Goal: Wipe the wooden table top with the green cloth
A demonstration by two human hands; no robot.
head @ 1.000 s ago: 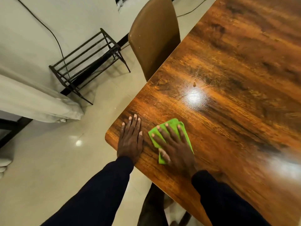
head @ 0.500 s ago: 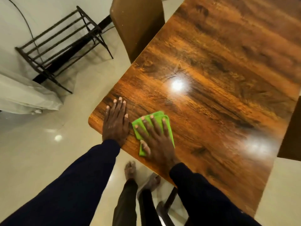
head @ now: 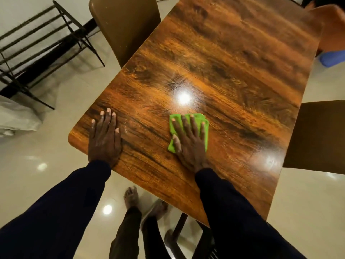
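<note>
The right hand [head: 188, 141] presses flat, fingers spread, on the green cloth [head: 189, 131], well right of the open left hand [head: 104, 139] braced on the worktop [head: 233, 71].

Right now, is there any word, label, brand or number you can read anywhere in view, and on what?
None: no readable text shows in the head view.
Green cloth under the right hand: plain, no tag or print visible.
Wooden table top: only wood grain and light glare.
Left hand lies flat on bare wood.
Brown chair back, black metal rack: no markings visible.
Blue object at the right edge: too blurred to tell.
</note>
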